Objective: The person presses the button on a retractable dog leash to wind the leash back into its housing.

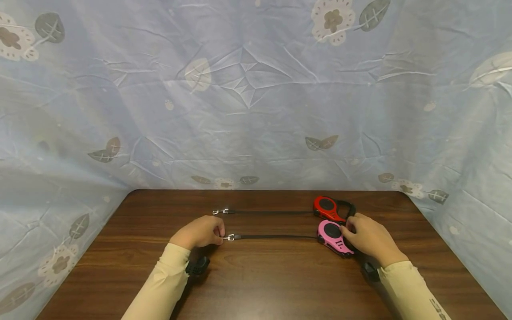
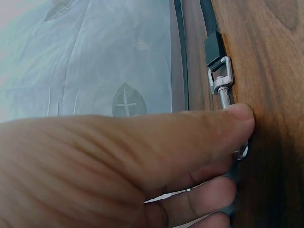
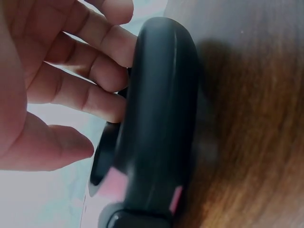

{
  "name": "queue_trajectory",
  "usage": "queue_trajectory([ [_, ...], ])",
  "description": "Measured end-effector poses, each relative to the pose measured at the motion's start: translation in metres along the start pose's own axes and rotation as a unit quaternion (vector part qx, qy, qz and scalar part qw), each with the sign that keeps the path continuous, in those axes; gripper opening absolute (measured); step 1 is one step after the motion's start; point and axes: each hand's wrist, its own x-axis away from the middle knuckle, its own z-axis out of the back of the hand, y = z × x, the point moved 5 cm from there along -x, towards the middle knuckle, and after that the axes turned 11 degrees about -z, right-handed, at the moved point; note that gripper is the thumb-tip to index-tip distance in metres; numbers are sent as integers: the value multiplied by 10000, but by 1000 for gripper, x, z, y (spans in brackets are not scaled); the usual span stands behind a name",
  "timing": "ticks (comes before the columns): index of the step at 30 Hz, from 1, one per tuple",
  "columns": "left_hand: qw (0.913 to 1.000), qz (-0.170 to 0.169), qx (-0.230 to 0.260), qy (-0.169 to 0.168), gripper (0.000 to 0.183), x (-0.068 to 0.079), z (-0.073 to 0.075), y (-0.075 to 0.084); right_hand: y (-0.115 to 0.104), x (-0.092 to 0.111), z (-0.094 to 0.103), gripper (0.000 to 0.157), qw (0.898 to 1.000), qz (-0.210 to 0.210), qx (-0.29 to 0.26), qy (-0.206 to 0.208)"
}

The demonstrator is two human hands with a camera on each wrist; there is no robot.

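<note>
Two retractable dog leashes lie side by side on the table, their black straps stretched to the left. My left hand (image 1: 203, 232) pinches the metal snap hook (image 2: 224, 96) of the nearer, pink leash (image 1: 331, 235) between thumb and fingers. At the other end of that leash, my right hand (image 1: 370, 235) is beside the casing with relaxed, slightly bent fingers. Its fingertips reach in behind the black handle (image 3: 161, 104) in the right wrist view, and the thumb stands off from the other fingers. The red leash (image 1: 325, 204) lies just behind, its own snap hook (image 1: 220, 211) bare.
A brown wood-grain table (image 1: 264, 275) carries everything. Pale blue cloth (image 1: 248, 133) printed with leaves and flowers hangs along the back and both sides. The red leash's black handle (image 1: 351, 209) is close to my right fingers.
</note>
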Motion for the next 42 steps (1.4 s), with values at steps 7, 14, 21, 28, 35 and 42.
queue_trajectory([
  [7, 10000, 64, 33, -23, 21, 1, 0, 1, -1, 0, 0, 29, 10000, 78, -21, 31],
  [14, 9999, 109, 51, 22, 21, 1, 2, 2, 0, 0, 2, 29, 9999, 146, 20, -14],
  [21, 9989, 438, 103, 89, 21, 5, 8, 0, 1, 3, 7, 26, 9971, 442, -116, -614],
  [28, 9988, 455, 123, 128, 20, 7, 9, -3, 5, 4, 8, 27, 9906, 761, -210, -1116],
  [35, 9973, 682, 255, 130, 22, 9, 10, -4, 6, 5, 6, 36, 9859, 642, -236, -1530],
  [42, 9963, 790, 319, 74, 21, 9, 8, -7, 3, 6, 4, 48, 9863, 623, -179, -1518],
])
